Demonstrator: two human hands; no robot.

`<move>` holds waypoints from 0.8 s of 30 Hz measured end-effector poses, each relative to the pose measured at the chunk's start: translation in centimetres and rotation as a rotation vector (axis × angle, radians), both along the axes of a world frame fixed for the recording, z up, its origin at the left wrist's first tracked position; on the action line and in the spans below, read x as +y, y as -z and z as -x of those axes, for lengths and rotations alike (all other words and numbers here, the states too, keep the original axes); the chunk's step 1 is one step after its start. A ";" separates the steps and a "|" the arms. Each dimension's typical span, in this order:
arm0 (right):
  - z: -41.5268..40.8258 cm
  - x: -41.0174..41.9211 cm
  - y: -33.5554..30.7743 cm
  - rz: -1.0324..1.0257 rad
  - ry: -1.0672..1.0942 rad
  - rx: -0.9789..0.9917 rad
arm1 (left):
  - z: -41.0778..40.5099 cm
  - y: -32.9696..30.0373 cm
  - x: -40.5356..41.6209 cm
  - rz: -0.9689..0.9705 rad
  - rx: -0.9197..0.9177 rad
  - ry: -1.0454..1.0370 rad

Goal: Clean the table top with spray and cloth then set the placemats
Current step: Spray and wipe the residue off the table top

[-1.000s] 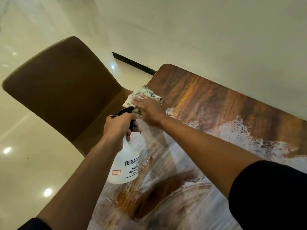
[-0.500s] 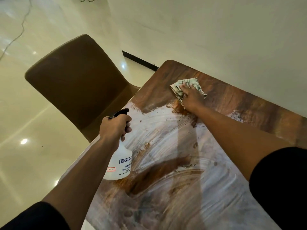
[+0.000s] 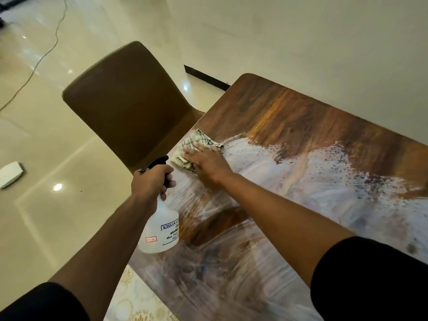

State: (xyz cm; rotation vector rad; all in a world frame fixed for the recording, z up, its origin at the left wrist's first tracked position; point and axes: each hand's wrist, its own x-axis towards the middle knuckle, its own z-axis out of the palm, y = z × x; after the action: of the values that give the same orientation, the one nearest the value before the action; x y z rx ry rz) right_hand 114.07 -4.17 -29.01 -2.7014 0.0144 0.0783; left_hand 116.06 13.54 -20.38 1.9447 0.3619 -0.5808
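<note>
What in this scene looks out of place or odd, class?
A white flat object lies on the floor, left of the chair, and a loose cable trails across the tiles. The white smears on the table top are spray not yet wiped, so not a fault.

1. The right hand (image 3: 208, 162) and the cloth (image 3: 196, 148) under its flat palm have shifted from the far middle of the table top (image 3: 289, 126) back to its left edge, beside the chair (image 3: 129, 107).
2. Wet foam streaks now extend further along the far side.
3. The left hand (image 3: 151, 181) with the spray bottle (image 3: 159, 230) now sits just beside the right hand.
</note>
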 end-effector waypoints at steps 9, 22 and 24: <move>-0.2 -12.0 0.4 -0.064 0.478 -0.019 | 0.3 -0.2 0.1 -0.031 0.002 0.041; -5.1 2.3 0.1 -0.124 0.248 0.015 | -0.8 0.0 3.5 0.050 0.074 0.042; -4.5 3.8 0.3 -0.057 0.037 -0.011 | -1.1 -0.1 3.8 0.064 0.082 0.064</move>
State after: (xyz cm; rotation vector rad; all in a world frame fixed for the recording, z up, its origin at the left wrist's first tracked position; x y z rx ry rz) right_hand 118.54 -0.35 -29.27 -2.6435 0.0575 0.0520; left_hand 117.17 17.33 -20.24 1.8803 0.3295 -0.7069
